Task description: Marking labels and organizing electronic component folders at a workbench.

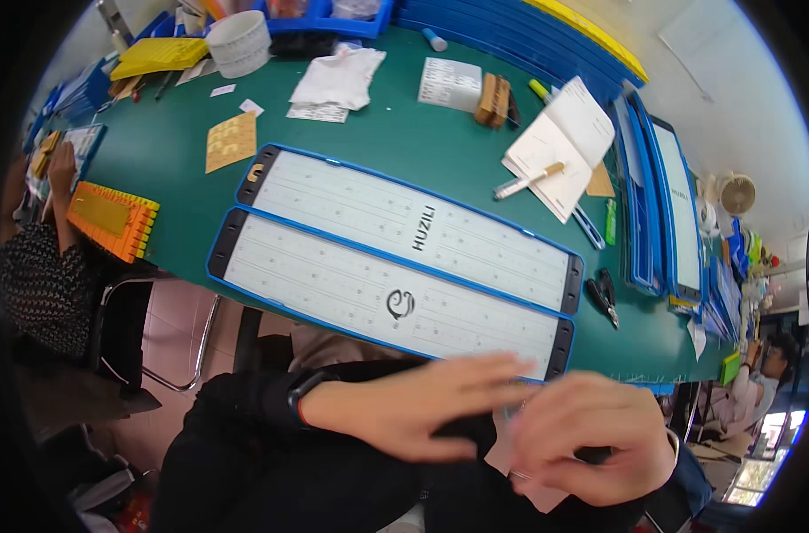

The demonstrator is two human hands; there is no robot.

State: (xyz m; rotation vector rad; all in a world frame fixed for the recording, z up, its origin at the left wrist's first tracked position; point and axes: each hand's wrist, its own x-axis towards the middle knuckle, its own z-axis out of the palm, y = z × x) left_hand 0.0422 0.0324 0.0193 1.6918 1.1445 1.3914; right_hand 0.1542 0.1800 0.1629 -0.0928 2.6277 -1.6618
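Two long white panels with blue edges and black end caps lie side by side at the table's near edge: the far panel (pixel 360 206) and the near panel (pixel 333 282), each with a dark printed mark and rows of small dots. My left hand (pixel 422 400), a dark band at its wrist, is stretched out flat just before the near panel's right end, holding nothing I can see. Beside it my right hand (pixel 595 440) is curled and smeared by motion. A pale pink piece of paper (pixel 544 496) sticks out from under its fingers, which partly hide it.
An open notebook (pixel 560 147) with a marker (pixel 529 180), black-handled pliers (pixel 602 298) and a wooden block (pixel 492 99) lie beyond. Blue-edged panels (pixel 675 204) stand at the right. A white cloth (pixel 338 78) and orange tray (pixel 111 220) are leftward. Other people sit at both sides.
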